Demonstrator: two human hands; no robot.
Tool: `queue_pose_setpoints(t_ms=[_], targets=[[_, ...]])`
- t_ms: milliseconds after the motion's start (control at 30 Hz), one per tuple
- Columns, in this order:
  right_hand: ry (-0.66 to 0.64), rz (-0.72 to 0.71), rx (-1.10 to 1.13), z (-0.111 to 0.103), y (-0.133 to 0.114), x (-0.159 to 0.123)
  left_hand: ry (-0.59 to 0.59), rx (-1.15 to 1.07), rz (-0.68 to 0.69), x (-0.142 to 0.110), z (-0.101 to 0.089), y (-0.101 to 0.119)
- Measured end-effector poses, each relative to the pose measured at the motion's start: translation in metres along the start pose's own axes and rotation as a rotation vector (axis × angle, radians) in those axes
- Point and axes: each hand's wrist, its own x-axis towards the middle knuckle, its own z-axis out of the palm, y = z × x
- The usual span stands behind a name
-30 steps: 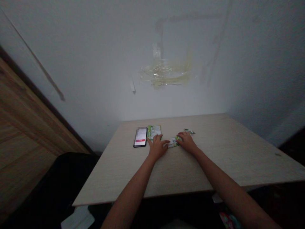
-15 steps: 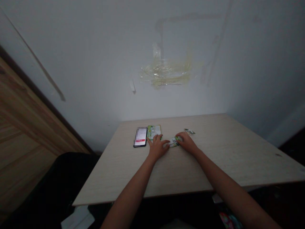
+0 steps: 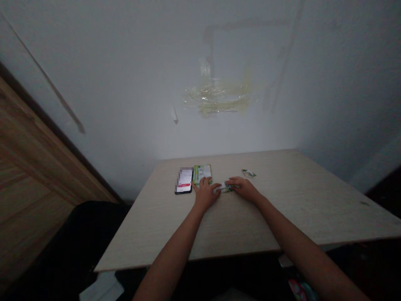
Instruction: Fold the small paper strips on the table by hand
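A small white-and-green printed piece (image 3: 223, 187), which looks like paper or a packet, lies flat on the table between my hands. My left hand (image 3: 205, 195) rests palm down with its fingers spread. Its thumb side touches the left end of the small piece, and its other fingertips reach the lower edge of a larger green-and-white printed packet (image 3: 204, 171). My right hand (image 3: 246, 188) has its fingers bent together over the right end of the small piece, covering part of it. Left of the packet lies a phone (image 3: 184, 180) with a lit screen.
A small crumpled scrap (image 3: 249, 172) lies behind my right hand on the pale wooden table (image 3: 234, 225). The wall (image 3: 125, 83) with peeling tape (image 3: 219, 98) stands at the table's far edge. A dark chair-like shape (image 3: 87, 225) is at the left.
My right hand's fingers have moved left and now cover more of the small printed piece. My left hand stays in nearly the same place.
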Motion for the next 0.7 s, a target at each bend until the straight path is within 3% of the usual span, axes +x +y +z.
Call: queue_pose_setpoints(t_ms=[233,700], targets=[[-0.093,-0.083,0.01,-0.002,-0.007,-0.001,0.038,0.005,0.007,0.0,0.002,-0.001],[-0.121,-0.106,0.069,-0.003,-0.012,-0.002,0.023,0.004,-0.022,0.002,-0.002,0.002]])
